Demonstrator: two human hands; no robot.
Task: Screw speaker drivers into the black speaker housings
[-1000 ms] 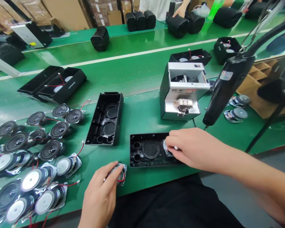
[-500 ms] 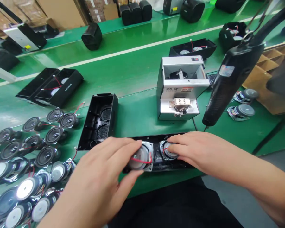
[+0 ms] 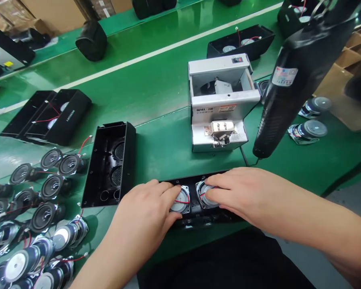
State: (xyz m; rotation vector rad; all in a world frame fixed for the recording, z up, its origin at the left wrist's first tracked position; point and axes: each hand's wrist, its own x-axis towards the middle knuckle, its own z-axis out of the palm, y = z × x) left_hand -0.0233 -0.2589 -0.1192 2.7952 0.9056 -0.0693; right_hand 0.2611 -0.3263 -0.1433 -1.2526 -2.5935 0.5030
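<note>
A black plastic speaker housing (image 3: 198, 178) lies open on the green bench, mostly hidden by my hands. Two round speaker drivers with silver backs and red wires sit side by side in it. My left hand (image 3: 141, 214) has its fingers over the left driver (image 3: 180, 200) and grips it. My right hand (image 3: 246, 194) covers the right driver (image 3: 205, 194) with its fingertips, pressing it into the housing. Under my hands, the housing's grilles and lower part cannot be seen.
An empty black housing (image 3: 110, 164) lies left of my hands, beside many loose drivers (image 3: 45, 204). Behind stands a silver screw feeder (image 3: 219, 100). A black electric screwdriver (image 3: 291, 84) hangs at right, above more drivers (image 3: 314, 128).
My left hand has brought its driver down into the housing beside the right driver. Both hands now press close together, and the view has shifted, moving the bench objects left.
</note>
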